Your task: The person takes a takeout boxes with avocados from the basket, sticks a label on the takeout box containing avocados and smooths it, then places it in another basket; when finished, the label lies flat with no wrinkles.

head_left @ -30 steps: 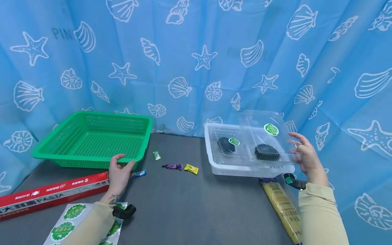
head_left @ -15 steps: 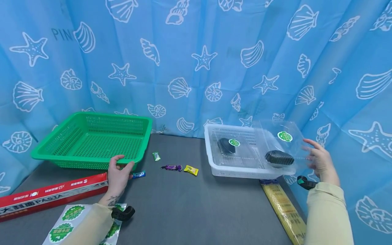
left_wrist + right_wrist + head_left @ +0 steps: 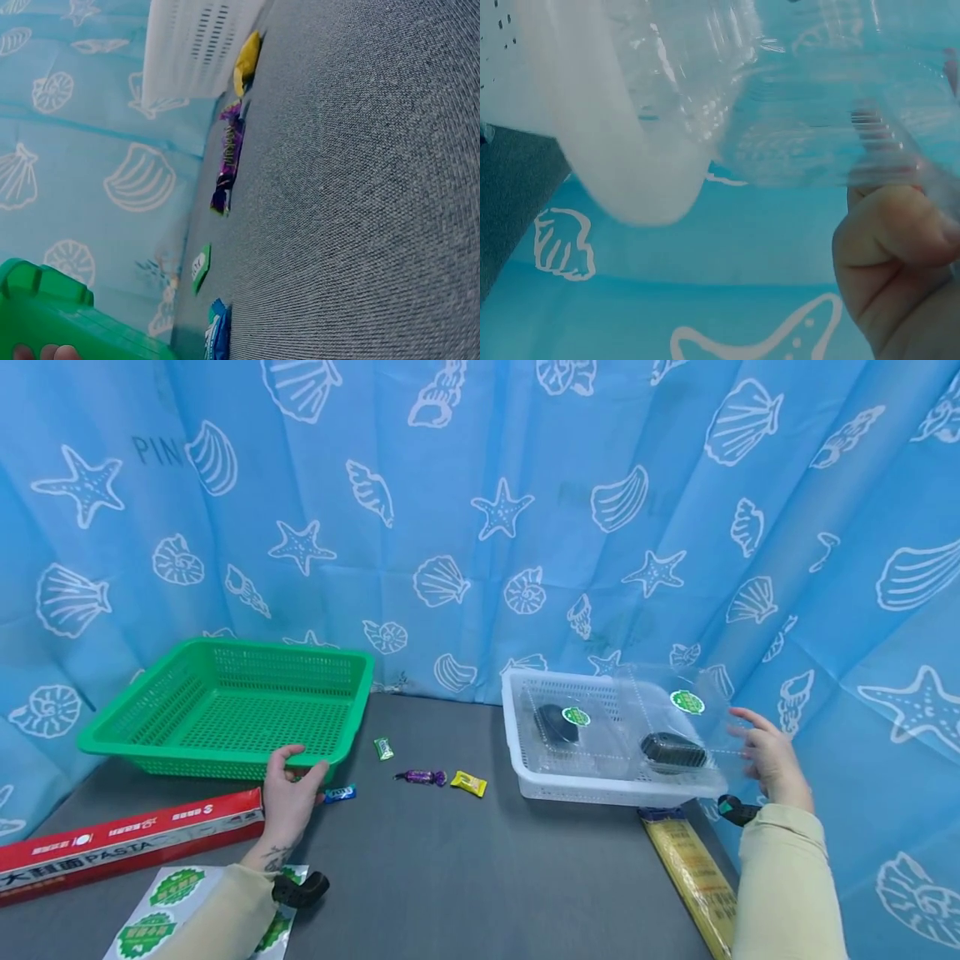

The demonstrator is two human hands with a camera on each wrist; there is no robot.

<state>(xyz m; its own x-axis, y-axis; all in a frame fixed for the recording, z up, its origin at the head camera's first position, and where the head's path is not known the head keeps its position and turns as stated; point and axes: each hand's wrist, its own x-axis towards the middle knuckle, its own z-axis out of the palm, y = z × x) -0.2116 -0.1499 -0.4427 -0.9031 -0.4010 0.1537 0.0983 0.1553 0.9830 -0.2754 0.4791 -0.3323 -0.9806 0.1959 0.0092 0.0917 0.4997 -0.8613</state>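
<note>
My right hand (image 3: 772,760) holds the right edge of a clear plastic clamshell box (image 3: 645,697) over the right part of a white basket (image 3: 600,789). A dark oblong item (image 3: 672,750) with a ridged side sits in it, under a green round sticker (image 3: 687,702). Another clear box (image 3: 600,756) lies in the basket's left part, with a dark item (image 3: 557,724) and a similar sticker (image 3: 576,717). My left hand (image 3: 292,797) grips the near rim of a green basket (image 3: 217,760); its fingertips (image 3: 66,352) show against the green wall.
Wrapped sweets lie between the baskets: green (image 3: 383,748), purple (image 3: 422,777), yellow (image 3: 468,783) and blue (image 3: 341,793). A red pasta box (image 3: 135,835) and a sticker sheet (image 3: 168,902) are at left. A yellow packet (image 3: 690,877) lies at right. A blue curtain (image 3: 480,527) hangs behind.
My right hand and the clear box have moved right and lower, then slightly back left over the white basket. My left hand stays at the green basket's rim.
</note>
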